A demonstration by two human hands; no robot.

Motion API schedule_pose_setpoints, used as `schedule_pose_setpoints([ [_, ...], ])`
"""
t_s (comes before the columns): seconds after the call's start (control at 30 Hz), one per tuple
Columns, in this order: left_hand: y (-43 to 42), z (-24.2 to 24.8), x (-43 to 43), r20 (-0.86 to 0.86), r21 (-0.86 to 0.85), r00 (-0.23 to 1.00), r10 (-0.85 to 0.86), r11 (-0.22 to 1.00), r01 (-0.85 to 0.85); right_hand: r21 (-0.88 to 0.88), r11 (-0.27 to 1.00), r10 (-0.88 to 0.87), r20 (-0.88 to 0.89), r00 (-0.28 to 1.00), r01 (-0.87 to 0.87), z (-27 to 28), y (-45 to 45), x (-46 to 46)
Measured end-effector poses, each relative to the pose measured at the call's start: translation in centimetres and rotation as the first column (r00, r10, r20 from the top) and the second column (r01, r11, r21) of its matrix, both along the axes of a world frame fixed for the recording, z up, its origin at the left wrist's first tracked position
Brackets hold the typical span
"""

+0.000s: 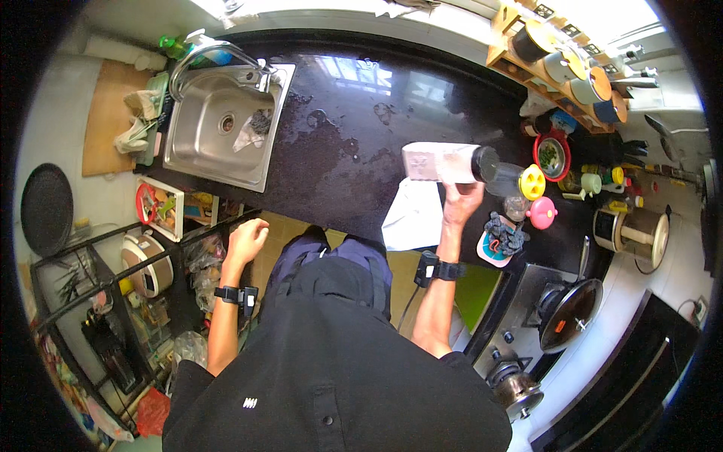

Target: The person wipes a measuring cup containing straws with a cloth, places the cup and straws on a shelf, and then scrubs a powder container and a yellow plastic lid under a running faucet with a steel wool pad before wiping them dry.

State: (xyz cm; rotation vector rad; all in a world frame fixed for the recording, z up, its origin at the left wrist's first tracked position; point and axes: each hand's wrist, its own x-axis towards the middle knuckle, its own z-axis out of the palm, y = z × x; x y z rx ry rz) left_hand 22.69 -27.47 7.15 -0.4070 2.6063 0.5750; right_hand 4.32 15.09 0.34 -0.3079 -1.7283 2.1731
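My right hand [462,203] is at a pale container with a black lid [441,162], its fingers against the underside near the lid. Whether the hand grips it or only touches it is hard to tell. Below it a white sheet or cloth [415,217] overhangs the counter's front edge. Just right of the lid stand a clear jar with a yellow lid [532,182] and a smaller jar with a pink lid [542,212]. My left hand [247,240] hangs before the counter, fingers loosely curled, touching nothing visible.
A steel sink [212,141] with a chrome faucet [189,53] lies left. Water wets the black countertop [339,198]. A dark scouring cloth on a sponge [502,240] lies near the right front, beyond it a gas stove [517,305] with a lidded wok [570,316]. A wire rack [85,243] stands left.
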Motion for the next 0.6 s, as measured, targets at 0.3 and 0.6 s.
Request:
schedule_pose_setpoints([
  [0.3, -9.9, -4.1, -6.3, -0.023, 0.481, 0.996, 0.089, 0.874, -0.067, -0.365, 0.893, 0.339, 0.157, 0.928, -0.264, 3.4, -12.6, 4.9],
  [0.6, -11.7, 7.8, -15.5, -0.631, 0.549, 0.743, -0.224, 0.548, 0.631, -0.305, 0.898, 0.373, 0.140, 0.917, -0.318, 10.4, -31.3, 7.7],
])
